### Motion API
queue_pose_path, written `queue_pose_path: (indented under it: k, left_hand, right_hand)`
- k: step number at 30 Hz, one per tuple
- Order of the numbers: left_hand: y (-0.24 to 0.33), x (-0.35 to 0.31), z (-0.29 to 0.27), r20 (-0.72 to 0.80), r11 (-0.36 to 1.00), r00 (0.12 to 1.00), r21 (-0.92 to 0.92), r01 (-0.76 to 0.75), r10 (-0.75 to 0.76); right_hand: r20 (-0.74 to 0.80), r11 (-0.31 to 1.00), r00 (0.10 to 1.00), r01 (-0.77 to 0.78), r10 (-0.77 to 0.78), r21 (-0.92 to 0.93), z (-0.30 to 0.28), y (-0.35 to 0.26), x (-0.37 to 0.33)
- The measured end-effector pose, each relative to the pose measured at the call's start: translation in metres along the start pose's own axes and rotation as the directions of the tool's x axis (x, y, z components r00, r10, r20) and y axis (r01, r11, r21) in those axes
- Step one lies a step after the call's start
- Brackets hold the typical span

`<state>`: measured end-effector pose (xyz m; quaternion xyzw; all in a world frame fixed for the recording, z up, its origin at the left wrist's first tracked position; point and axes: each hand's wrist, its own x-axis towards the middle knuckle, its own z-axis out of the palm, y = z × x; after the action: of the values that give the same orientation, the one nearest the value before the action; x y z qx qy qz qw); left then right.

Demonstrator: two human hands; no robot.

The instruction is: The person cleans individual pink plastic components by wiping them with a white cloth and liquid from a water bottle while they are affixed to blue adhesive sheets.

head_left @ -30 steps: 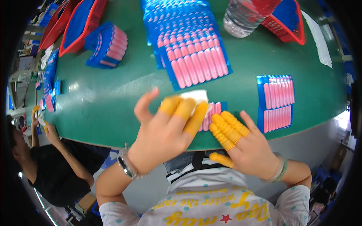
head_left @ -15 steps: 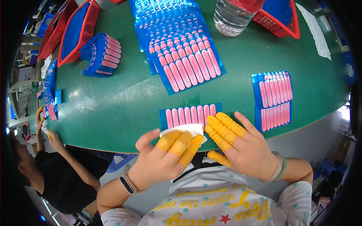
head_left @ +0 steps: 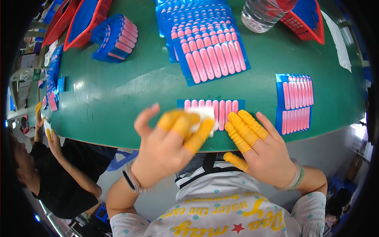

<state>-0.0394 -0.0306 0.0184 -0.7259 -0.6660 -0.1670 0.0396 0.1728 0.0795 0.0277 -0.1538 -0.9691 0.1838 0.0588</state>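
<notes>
A blue sheet with a row of pink rounded strips (head_left: 228, 106) lies flat near the table's front edge. My left hand (head_left: 164, 146), blurred by motion, presses a folded white wipe (head_left: 207, 113) onto the middle of that row; the wipe is under its yellow-sheathed fingers. With fingers stretched out, my right hand (head_left: 262, 148) rests its tips on the sheet's right end and holds nothing. Yellow finger cots cover several fingers of both hands. The lower left of the sheet is hidden by my left hand.
Farther back lies a fanned pile of similar sheets (head_left: 215, 61). Two-row sheets (head_left: 296, 103) lie at the right, a curled bundle (head_left: 120, 38) at the left. Red baskets (head_left: 85, 27) and a clear water bottle (head_left: 256, 17) stand behind. A co-worker (head_left: 67, 177) sits at the left.
The view has shifted, so things on the table sit a little higher and to the right. My left hand has moved the wipe up over the strips; my right hand stays on the sheet's end.
</notes>
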Motion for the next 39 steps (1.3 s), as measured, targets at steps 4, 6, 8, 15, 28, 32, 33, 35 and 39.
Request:
queue_pose_path:
  k: [4,6,8,15,28,32,33,35,39]
  left_hand:
    - [-0.009,0.009,0.009,-0.069,0.997,0.998,0.076,0.013,-0.007]
    - [0.001,-0.01,0.002,0.006,0.998,0.998,0.017,0.061,-0.061]
    - [0.008,-0.024,-0.006,0.036,0.996,0.996,0.003,0.084,-0.084]
    - [0.007,-0.024,-0.021,0.158,0.975,0.98,-0.168,0.149,-0.122]
    - [0.036,0.001,0.008,0.066,0.994,0.992,0.023,-0.106,0.105]
    - [0.03,0.016,0.01,0.072,0.992,0.992,0.065,-0.107,0.103]
    - [0.025,0.03,0.009,0.082,0.986,0.991,0.119,-0.114,0.105]
    - [0.019,0.04,0.017,0.061,0.989,0.993,0.099,-0.108,0.102]
    - [0.032,0.006,0.006,0.129,0.992,0.986,0.065,-0.111,0.102]
  right_hand:
    - [0.008,0.999,1.0,-0.01,0.011,-0.045,0.001,-0.001,0.001]
    - [0.007,0.999,1.0,-0.017,0.017,-0.046,0.003,-0.002,0.001]
    - [0.013,0.999,1.0,-0.013,0.013,-0.047,0.003,-0.002,0.001]
    - [0.034,0.978,0.998,-0.057,0.051,0.2,-0.015,0.013,0.0]
    - [0.02,0.994,0.998,-0.057,0.059,-0.089,-0.016,0.014,-0.012]
    - [0.017,0.998,0.998,-0.052,0.053,-0.032,-0.017,0.018,-0.012]
    - [0.005,0.998,0.998,-0.062,0.062,-0.033,-0.016,0.018,-0.014]
    - [-0.002,0.997,0.998,-0.063,0.063,-0.048,-0.014,0.016,-0.016]
    - [-0.002,0.997,0.999,-0.052,0.052,-0.049,-0.007,0.015,-0.015]
